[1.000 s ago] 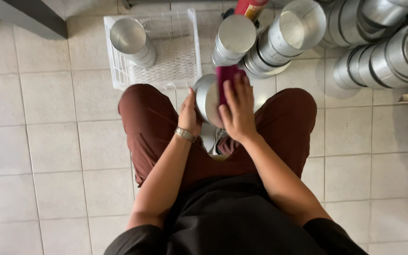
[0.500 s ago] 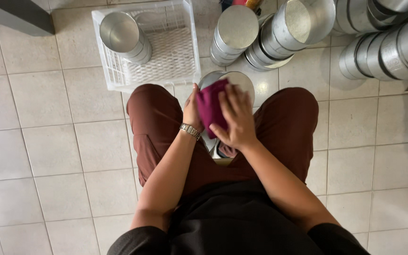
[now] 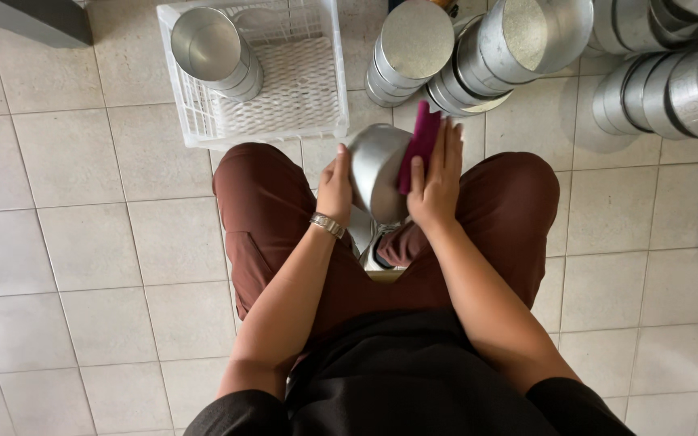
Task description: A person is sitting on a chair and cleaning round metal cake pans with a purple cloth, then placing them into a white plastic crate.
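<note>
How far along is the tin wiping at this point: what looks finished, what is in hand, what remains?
Looks done: judging by where they sit, a few nested tins lying in the white crate. In hand: the left hand steadies one round tin while the right hand presses a magenta cloth against it. Probably left: the many stacked tins on the floor ahead and to the right.

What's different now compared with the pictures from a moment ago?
The magenta cloth under the right hand has slid from the middle of the round metal tin to its right side, and the tin has turned so its outer wall shows. The left hand keeps its grip on the tin's left edge. The white crate with one tin inside and the stacked tins beyond look unchanged.
</note>
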